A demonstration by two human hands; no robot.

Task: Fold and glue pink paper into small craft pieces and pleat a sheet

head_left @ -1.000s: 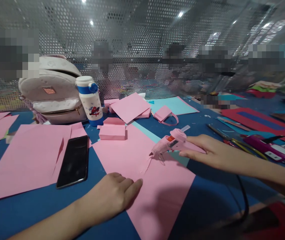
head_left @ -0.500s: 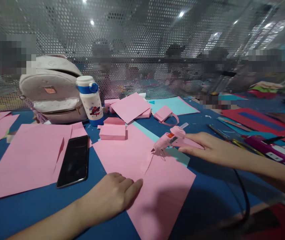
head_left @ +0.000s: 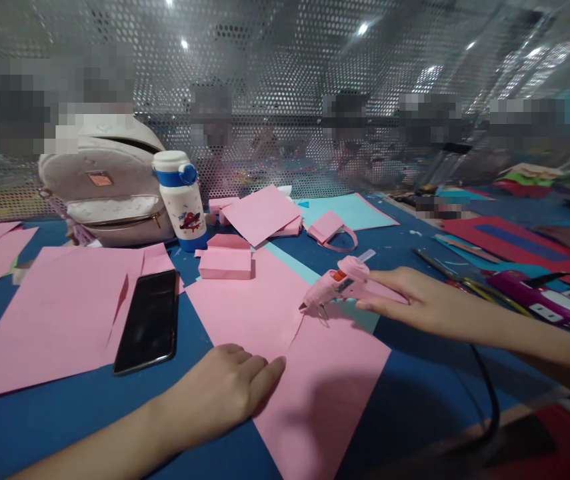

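My right hand (head_left: pixel 409 297) is closed round the handle of a pink hot glue gun (head_left: pixel 337 283). The gun's nozzle points down and left, just at a thin raised edge on the large pink paper (head_left: pixel 245 307). My left hand (head_left: pixel 239 383) rests on the lower left of this paper, its fingers curled and pressed down at the near end of that edge. The undersides of its fingers are hidden. A small folded pink paper box (head_left: pixel 225 265) sits on the paper's far corner. Light blue paper (head_left: pixel 287 263) shows from beneath.
A black phone (head_left: pixel 149 323) lies on pink paper (head_left: pixel 65 307) at the left. Behind stand a bottle (head_left: pixel 182 207) and a white backpack (head_left: pixel 115 180). A pink paper loop (head_left: pixel 332 232) lies beyond the gun. At right are pliers (head_left: pixel 439 265) and a purple power strip (head_left: pixel 535 297).
The glue gun has moved slightly left and down along the edge, toward my left hand. My left hand has stayed in place.
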